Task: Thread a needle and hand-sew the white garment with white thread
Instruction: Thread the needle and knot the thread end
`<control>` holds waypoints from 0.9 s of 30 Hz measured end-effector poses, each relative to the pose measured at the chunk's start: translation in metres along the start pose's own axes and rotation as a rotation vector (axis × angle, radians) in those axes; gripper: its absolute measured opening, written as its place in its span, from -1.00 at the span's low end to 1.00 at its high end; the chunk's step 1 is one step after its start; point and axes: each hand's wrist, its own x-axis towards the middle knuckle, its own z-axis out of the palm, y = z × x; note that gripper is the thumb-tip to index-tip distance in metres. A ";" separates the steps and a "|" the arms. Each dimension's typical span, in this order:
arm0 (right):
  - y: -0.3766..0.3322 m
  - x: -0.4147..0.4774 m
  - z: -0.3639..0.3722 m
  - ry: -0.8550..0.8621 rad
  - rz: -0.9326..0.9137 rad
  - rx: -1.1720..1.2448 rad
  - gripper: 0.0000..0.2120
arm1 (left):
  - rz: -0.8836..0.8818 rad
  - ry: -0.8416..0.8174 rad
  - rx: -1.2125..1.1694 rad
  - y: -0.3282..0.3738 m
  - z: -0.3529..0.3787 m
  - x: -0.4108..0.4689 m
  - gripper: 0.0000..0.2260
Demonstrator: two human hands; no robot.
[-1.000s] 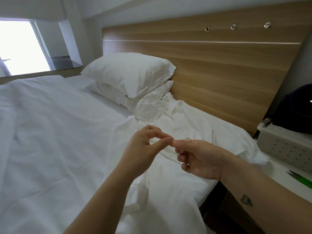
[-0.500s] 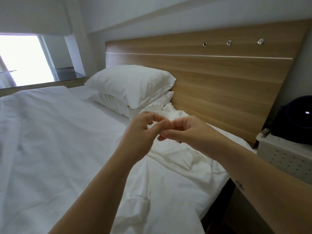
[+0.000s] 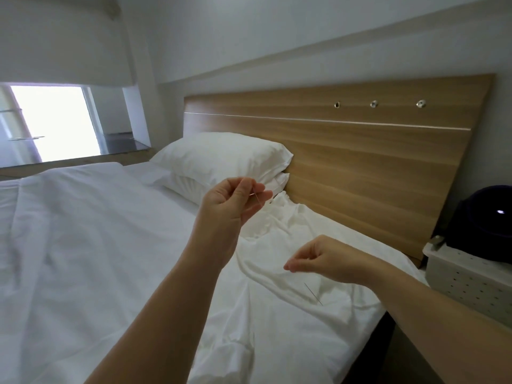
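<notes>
Above the garment (image 3: 277,239), left fingers (image 3: 243,189) pinch a needle (image 3: 257,200) slanting down-right; right fingers (image 3: 294,266) unclear.

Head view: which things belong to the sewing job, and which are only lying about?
Job: left hand, needle it pinches, right hand, white garment, second needle lying on it.
Lying about: pillows, headboard, white box, dark round thing.

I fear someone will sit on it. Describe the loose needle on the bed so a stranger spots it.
Below the wooden headboard, a crumpled white garment lies on the bed. On it, under the right hand, a thin dark needle lies slanted. Unlike the other needle, pinched in the raised left hand, nobody holds it.
</notes>
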 end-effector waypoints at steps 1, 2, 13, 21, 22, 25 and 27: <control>0.000 -0.002 -0.002 -0.017 0.020 -0.090 -0.72 | 0.001 -0.004 0.051 0.000 0.000 -0.001 -0.83; -0.002 -0.003 -0.005 -0.012 0.019 -0.138 -0.60 | 0.006 -0.014 0.120 0.000 -0.001 -0.002 -0.84; -0.054 -0.007 -0.018 0.038 -0.107 0.853 -0.89 | 0.001 -0.140 0.422 -0.006 -0.002 -0.008 -0.78; -0.046 -0.009 -0.006 0.060 -0.114 1.009 -0.89 | -0.158 -0.167 0.279 -0.010 0.001 -0.015 -0.75; -0.045 -0.009 -0.006 0.074 -0.114 1.017 -0.89 | -0.200 -0.162 0.255 -0.012 0.000 -0.016 -0.65; -0.042 -0.010 -0.004 0.092 -0.104 1.033 -0.86 | -0.239 -0.151 0.236 -0.019 -0.003 -0.025 -0.59; -0.040 -0.010 -0.002 0.083 -0.089 1.035 -0.84 | -0.231 -0.158 0.254 -0.021 -0.002 -0.030 -0.65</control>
